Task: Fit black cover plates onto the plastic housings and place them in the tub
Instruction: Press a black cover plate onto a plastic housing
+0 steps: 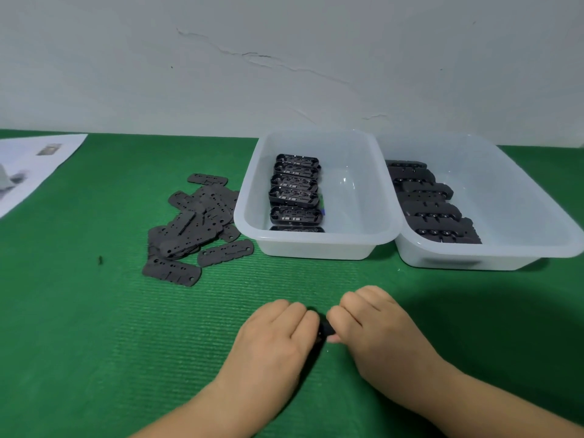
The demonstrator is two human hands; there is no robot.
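Printed paper sheet (pixel 30 167): far left, flat on the green tabletop (pixel 94 327), partly cut off by the frame edge.

Small dark speck (pixel 100 260): on the mat, left of the plates; too small to identify.

Loose pile of black cover plates (pixel 196 219): flat, perforated, overlapping one another, just left of the near tub. One plate (pixel 171 270) lies apart at the pile's front edge; another (pixel 226 252) lies angled beside the tub's near corner.

Left translucent tub (pixel 316 245): holds a single row of open black housings (pixel 295 192), stacked front to back along its left half, interiors facing up; right half of the floor bare.

Left hand (pixel 278 333): centre foreground, palm down, fingers curled over the left end of a small black part (pixel 324 327) on the tabletop. Grip: closed on the part.

The part: between the two hands, mostly hidden; whether the cover is seated cannot be told.

Right hand (pixel 376 324): just beside the left, fingers curled, thumb and fingertips pinching the part's right end. Grip: pinching.

Right translucent tub (pixel 474 259): touching the left tub's side, holds a row of covered black housings (pixel 433 208) along its left wall, plates on top.

Pale cracked wall (pixel 284 64): behind the tabletop.
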